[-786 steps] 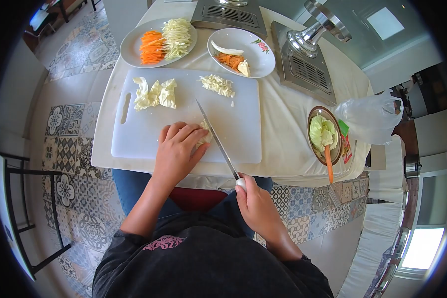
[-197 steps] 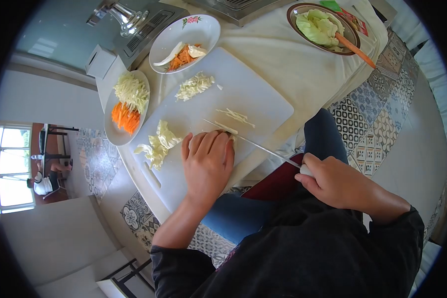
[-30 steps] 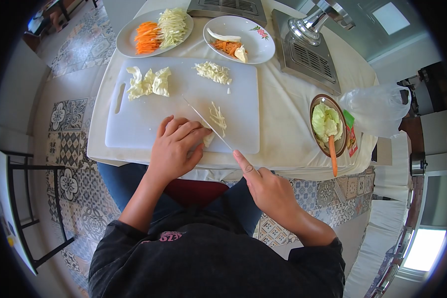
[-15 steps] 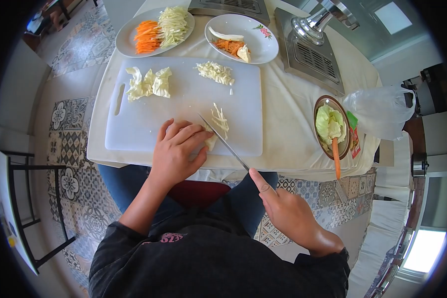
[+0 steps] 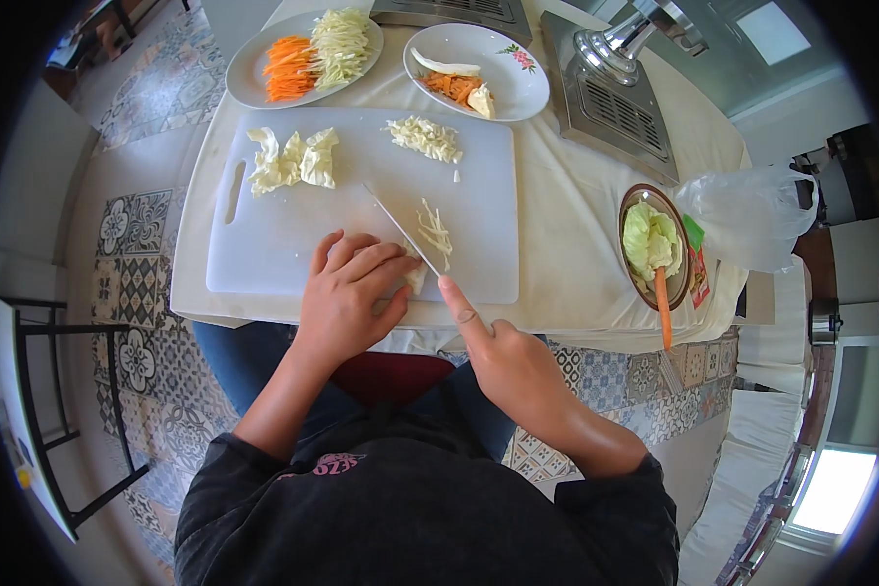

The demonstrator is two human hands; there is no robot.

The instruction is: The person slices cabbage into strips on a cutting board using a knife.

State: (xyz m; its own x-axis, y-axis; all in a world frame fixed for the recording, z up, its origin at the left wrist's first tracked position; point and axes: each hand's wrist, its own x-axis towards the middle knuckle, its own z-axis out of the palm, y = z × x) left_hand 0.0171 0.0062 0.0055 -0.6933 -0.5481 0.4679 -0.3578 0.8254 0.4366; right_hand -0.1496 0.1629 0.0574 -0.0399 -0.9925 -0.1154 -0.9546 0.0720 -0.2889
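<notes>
Two bare hands work at the lower edge of a white cutting board (image 5: 293, 256), near the center of the frame. The left hand (image 5: 347, 298), fingers drawn together and bent, is clamped down on a pale cabbage piece (image 5: 416, 280), which shows at the board's lower right beside the fingertips. The right hand (image 5: 518, 371) is closed around the handle of a knife (image 5: 393, 216), its index finger stretched toward the blade, which slants up and to the left just beside the left fingertips. To the right of the blade lie thin cut strips (image 5: 434, 232). Farther up the board, a small heap of chopped cabbage (image 5: 425, 139) sits at upper right and crumpled cabbage leaves (image 5: 293, 161) at upper left.

Beyond the board, in the upper left of the frame, an oval plate (image 5: 248, 90) bears orange shreds (image 5: 288, 68) next to pale green ones. At upper center, a flower-decorated white dish (image 5: 521, 96) holds orange scraps and pale pieces. A metal tabletop burner (image 5: 620, 127) stands at upper right. Below it, a brown-rimmed bowl (image 5: 624, 234) contains a cabbage leaf (image 5: 647, 240) and a carrot (image 5: 663, 308) jutting over the rim, near a clear plastic bag (image 5: 752, 215).
</notes>
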